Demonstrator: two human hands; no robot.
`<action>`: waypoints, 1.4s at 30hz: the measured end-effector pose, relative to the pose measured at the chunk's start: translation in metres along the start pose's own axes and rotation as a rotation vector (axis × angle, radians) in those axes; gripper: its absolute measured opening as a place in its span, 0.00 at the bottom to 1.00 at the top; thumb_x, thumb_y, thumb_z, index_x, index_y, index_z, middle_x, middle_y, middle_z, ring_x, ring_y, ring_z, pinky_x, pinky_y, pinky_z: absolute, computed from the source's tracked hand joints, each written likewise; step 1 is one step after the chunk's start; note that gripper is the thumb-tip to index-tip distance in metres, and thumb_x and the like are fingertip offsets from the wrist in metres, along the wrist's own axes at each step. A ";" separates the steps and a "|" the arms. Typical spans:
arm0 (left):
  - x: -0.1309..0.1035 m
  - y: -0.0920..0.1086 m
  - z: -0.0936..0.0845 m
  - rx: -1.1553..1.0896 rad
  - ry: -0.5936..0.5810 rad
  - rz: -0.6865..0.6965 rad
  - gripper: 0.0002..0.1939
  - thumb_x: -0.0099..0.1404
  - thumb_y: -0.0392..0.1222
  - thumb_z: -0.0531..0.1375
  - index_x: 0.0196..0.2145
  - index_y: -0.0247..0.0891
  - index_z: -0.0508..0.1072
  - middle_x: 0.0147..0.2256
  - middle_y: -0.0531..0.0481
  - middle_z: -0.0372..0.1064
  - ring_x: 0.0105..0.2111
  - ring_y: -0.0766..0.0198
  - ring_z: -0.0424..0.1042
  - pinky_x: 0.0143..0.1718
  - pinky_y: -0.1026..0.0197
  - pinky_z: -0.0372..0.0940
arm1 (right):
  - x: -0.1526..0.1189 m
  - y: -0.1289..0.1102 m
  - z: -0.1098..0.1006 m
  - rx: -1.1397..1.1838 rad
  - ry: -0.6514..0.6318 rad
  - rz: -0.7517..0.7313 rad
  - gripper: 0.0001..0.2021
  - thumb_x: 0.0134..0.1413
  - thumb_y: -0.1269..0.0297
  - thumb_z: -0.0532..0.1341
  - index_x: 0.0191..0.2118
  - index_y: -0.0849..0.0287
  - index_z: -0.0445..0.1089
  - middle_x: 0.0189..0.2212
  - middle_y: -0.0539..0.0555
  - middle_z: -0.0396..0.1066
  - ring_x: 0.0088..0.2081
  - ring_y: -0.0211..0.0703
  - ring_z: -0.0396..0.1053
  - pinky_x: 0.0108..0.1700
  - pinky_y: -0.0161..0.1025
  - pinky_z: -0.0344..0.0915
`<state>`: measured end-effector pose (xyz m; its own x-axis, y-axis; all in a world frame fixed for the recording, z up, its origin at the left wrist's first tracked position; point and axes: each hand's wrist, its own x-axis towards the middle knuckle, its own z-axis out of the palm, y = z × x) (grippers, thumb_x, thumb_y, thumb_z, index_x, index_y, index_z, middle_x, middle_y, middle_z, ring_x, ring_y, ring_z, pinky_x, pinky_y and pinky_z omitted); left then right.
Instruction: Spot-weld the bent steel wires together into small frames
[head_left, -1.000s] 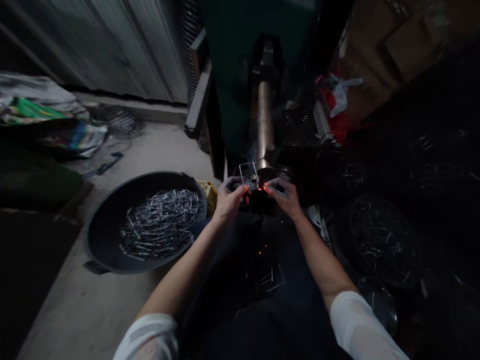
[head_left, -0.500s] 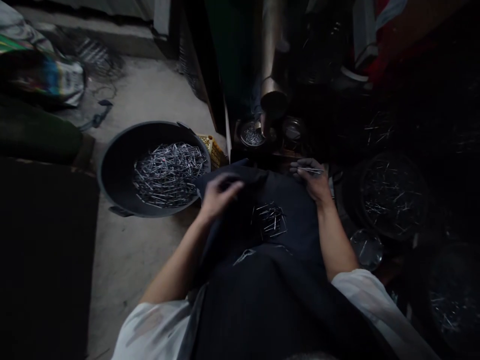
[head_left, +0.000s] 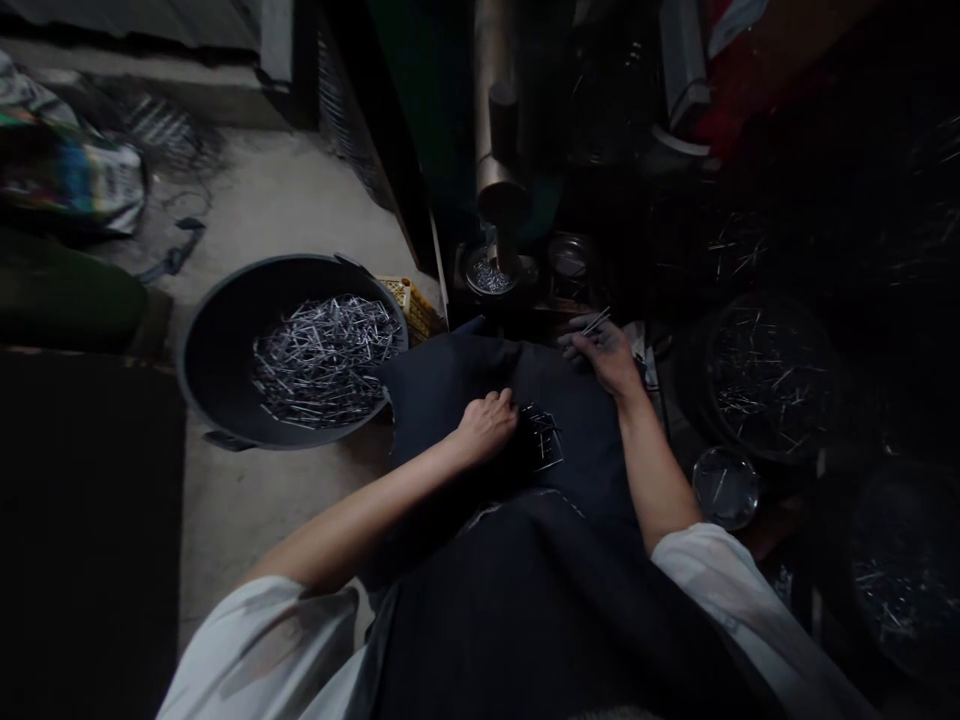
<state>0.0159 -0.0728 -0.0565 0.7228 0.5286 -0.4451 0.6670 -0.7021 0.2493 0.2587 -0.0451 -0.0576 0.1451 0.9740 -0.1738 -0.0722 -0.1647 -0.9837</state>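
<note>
A small pile of thin metal pins (head_left: 546, 440) lies on the dark apron (head_left: 510, 590) over my lap. My left hand (head_left: 489, 425) rests at the pile's left edge, back up and fingers curled down; whatever is under the fingertips is hidden. Beyond the pile on the right, my right hand (head_left: 602, 355) is closed around a few thin metal pins (head_left: 597, 321) that stick out above the fingers. To my left stands a wide dark tub (head_left: 217, 340) holding a large heap of similar metal pieces (head_left: 330, 360).
Ahead, a metal pipe-like machine part (head_left: 496, 130) hangs over a small round dish (head_left: 491, 275) of tiny metal bits. A yellow crate (head_left: 405, 300) sits behind the tub. On the right are a clear round container (head_left: 724, 487) and a dim bin with loose pins (head_left: 772, 380).
My left hand has come right and down onto the pile on my lap, its fingers now curled. The pins in my right hand have tilted upward. The whole view has shifted slightly.
</note>
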 end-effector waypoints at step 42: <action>-0.008 -0.006 -0.046 -1.749 0.882 -0.229 0.18 0.62 0.53 0.66 0.39 0.39 0.67 0.22 0.57 0.69 0.17 0.68 0.69 0.21 0.67 0.64 | -0.021 -0.039 0.052 -0.482 -0.417 -0.591 0.20 0.61 0.64 0.66 0.58 0.47 0.72 0.53 0.52 0.77 0.53 0.45 0.76 0.57 0.44 0.72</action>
<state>0.0140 -0.0511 -0.0149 0.1176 0.9619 -0.2466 -0.2358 0.2683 0.9340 0.2075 -0.0507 -0.0133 -0.3530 0.8826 0.3105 0.3404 0.4303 -0.8360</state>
